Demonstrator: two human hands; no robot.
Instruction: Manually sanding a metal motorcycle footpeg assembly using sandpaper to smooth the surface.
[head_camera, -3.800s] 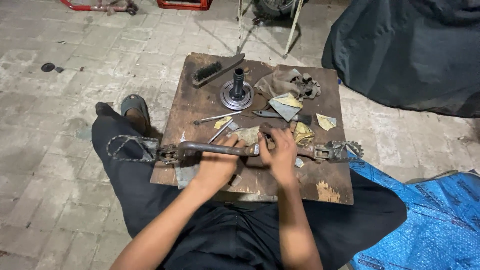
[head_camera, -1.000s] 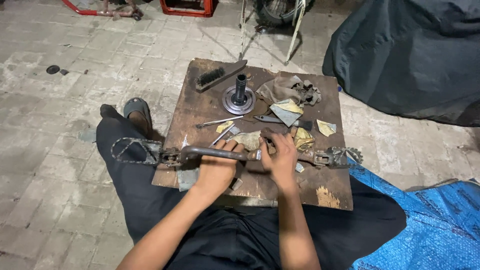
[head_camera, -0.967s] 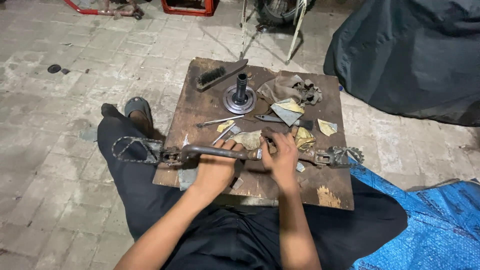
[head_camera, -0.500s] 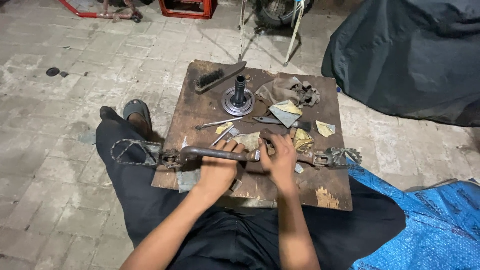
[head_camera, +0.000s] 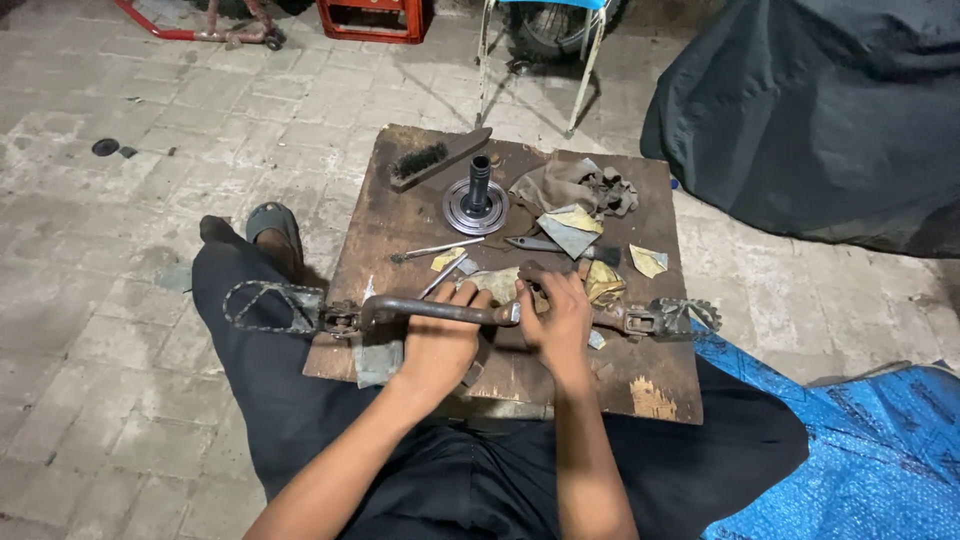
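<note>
A rusty bicycle crank set (head_camera: 420, 310) with a pedal (head_camera: 262, 306) at the left end and another pedal (head_camera: 680, 316) at the right lies across a wooden board (head_camera: 390, 215) on my lap. My left hand (head_camera: 440, 335) grips the left crank arm near its middle. My right hand (head_camera: 555, 315) is closed over the centre axle, with a scrap of cloth or sandpaper under its fingers.
On the board lie a brush (head_camera: 432, 160), a round metal hub with an upright tube (head_camera: 477, 200), a rag (head_camera: 570, 185), sandpaper scraps (head_camera: 648, 260) and small tools (head_camera: 435, 250). A blue tarp (head_camera: 860, 440) lies right, a dark cover (head_camera: 820, 110) behind.
My hands stay on the crank set in almost the same grip. The right hand has shifted slightly on the axle; the view has drifted a little.
</note>
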